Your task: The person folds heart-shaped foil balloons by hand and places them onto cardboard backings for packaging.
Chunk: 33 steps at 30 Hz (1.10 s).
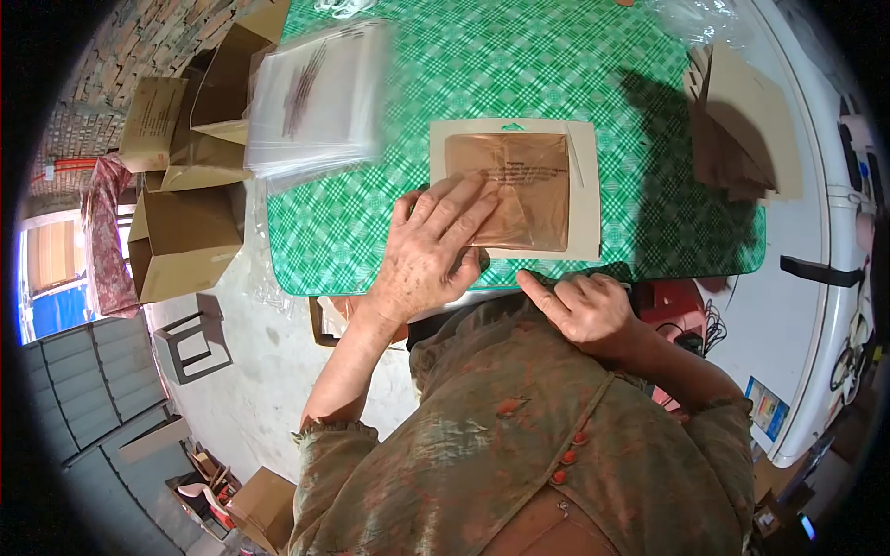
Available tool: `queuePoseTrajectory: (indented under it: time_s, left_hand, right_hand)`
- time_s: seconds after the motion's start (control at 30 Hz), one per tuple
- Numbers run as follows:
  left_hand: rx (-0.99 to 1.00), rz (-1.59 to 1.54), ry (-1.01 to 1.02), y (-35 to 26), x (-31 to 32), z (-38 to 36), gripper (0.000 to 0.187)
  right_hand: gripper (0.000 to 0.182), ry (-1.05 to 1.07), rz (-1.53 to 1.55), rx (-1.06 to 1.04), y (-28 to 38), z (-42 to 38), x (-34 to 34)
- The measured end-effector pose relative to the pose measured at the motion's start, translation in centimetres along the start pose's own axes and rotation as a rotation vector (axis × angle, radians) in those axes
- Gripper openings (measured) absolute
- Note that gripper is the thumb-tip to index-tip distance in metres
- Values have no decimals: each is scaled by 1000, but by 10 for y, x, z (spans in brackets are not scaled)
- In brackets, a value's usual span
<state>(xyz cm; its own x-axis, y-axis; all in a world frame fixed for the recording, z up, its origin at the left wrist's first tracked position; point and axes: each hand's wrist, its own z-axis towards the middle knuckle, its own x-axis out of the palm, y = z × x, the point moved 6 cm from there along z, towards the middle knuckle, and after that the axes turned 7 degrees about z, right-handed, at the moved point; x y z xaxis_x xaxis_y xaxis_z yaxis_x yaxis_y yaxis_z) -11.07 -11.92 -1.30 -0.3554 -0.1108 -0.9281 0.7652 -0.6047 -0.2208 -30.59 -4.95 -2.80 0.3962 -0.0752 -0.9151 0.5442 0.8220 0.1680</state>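
A brown packet in a clear plastic bag, printed with small dark text, lies on a beige cardboard card with a cut-out hanger hole at its top. My left hand rests on the packet's left part, fingers stretched out and lying flat, covering its lower left corner. Near the table's front edge, just below the card, is my right hand. Its index finger points out toward the card while the other fingers are loosely curled, and nothing shows in it.
A stack of clear plastic bags lies at the left of the green checked table. At the right stands a pile of beige cards. Open cardboard boxes stand left of the table, with a grey stool frame on the floor.
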Motion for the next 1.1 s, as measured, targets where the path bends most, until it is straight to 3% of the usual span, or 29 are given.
queuePoseTrajectory:
  time_s: [0.53,0.83,0.97,1.1]
  left_hand:
    - [-10,-47,11,-2,3,2,61]
    - [-42,-156,4,4,4,-1,57]
    - [-7,-123,-11,3,7,1,56]
    - [-13,-110,-13,-1,6,2,53]
  right_hand:
    - [54,-2,23,15,-1,0,-1]
    - [50,-145,324,109,-12,5,-29]
    - [54,-76,402,158,-21,4,-37]
    - [49,-54,289,108,-15,-2,-29]
